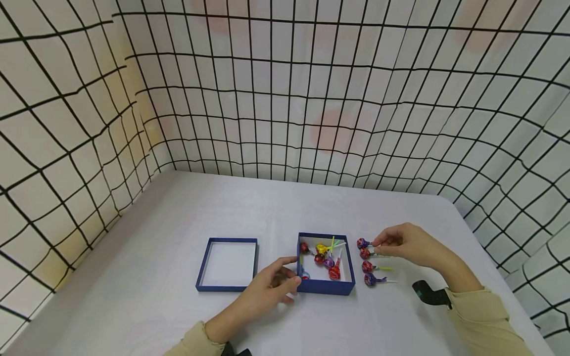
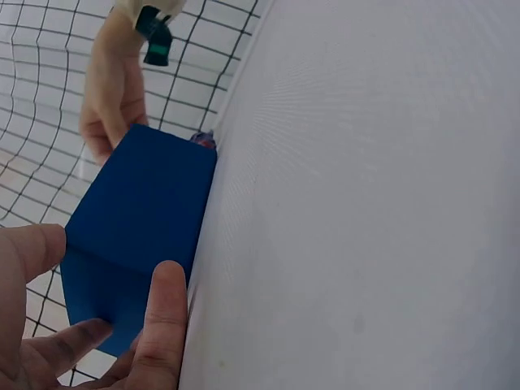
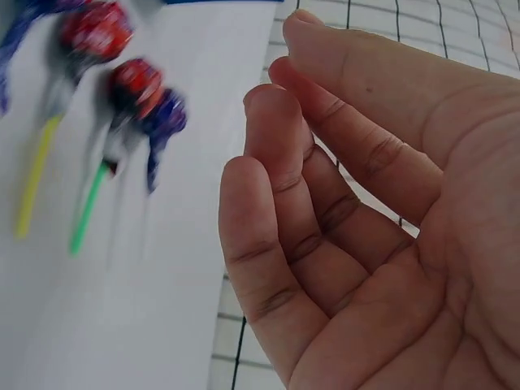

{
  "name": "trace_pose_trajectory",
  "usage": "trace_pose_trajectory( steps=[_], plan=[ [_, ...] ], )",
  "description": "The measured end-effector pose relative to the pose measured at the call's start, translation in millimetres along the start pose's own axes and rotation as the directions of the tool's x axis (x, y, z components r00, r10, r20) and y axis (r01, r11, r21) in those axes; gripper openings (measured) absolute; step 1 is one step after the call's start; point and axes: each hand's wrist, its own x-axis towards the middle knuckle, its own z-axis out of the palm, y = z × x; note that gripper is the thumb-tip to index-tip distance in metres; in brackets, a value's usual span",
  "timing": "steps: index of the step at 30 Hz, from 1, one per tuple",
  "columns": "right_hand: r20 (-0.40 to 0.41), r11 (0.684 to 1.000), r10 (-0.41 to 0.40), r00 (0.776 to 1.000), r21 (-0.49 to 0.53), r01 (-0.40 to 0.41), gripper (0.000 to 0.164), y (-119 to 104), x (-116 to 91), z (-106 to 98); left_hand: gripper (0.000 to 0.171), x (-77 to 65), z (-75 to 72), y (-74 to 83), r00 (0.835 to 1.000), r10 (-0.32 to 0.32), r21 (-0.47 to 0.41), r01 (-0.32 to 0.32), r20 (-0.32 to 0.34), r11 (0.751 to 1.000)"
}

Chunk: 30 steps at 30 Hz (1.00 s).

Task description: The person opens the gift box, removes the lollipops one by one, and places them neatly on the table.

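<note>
1. Black netting (image 1: 271,20) stands behind our white table (image 1: 147,296).
2. Our left hand (image 1: 270,284), fingers spread, touches the blue box (image 1: 325,287).
3. Our right hand (image 1: 411,244), fingers loosely bent, hovers just beside four lollipops (image 1: 367,267) right of the box.
4. From the head we see wrapped candies (image 1: 334,272) inside the box; our left wrist view shows only its outer walls.

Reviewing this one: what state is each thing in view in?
Blue box: open, upright, lollipops inside.
Shallow blue tray: inside up, apart from the box.
Lollipops in the box: wrapped, lying jumbled.
Four lollipops beside the box: wrapped, lying in a row.
Left grip: fingers touching the box's left side.
Right grip: fingers bent at the row's far end, nothing visible between them.
</note>
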Motion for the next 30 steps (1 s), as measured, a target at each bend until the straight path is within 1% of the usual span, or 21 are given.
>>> trace_pose_trajectory(
  steps=[4,9,14,18,24,30],
  plan=[
    [0.013,0.999,-0.032,0.999,0.0,0.032,0.019,-14.6,13.9,0.1,0.059,-0.3,0.2,1.9,1.0,-0.003,0.021,0.003,-0.01,1.0],
    [0.054,0.998,-0.056,0.997,0.0,0.056,0.021,-27.8,30.1,3.3,0.061,-0.2,-0.4,6.0,1.0,-0.012,0.06,0.013,-0.021,0.998],
    [0.072,0.995,-0.085,0.994,-0.042,0.088,0.017,-41.2,46.9,7.4,0.063,1.6,-2.1,8.4,1.0,0.02,0.088,-0.018,-0.016,0.996],
    [0.09,0.994,-0.094,0.991,-0.049,0.099,0.015,-52.1,57.0,11.7,0.066,3.1,-2.4,9.3,0.999,0.042,0.103,-0.04,-0.017,0.994],
    [0.1,0.991,-0.101,0.99,-0.074,0.108,0.012,-58.6,65.3,18.4,0.068,5.3,-1.5,7.4,0.999,0.045,0.111,-0.042,-0.027,0.993],
    [0.092,0.991,-0.094,0.991,-0.092,0.102,0.01,-61.8,66.3,21.5,0.068,6.1,-1.7,5.9,0.999,0.044,0.106,-0.041,-0.025,0.993]
  ],
)
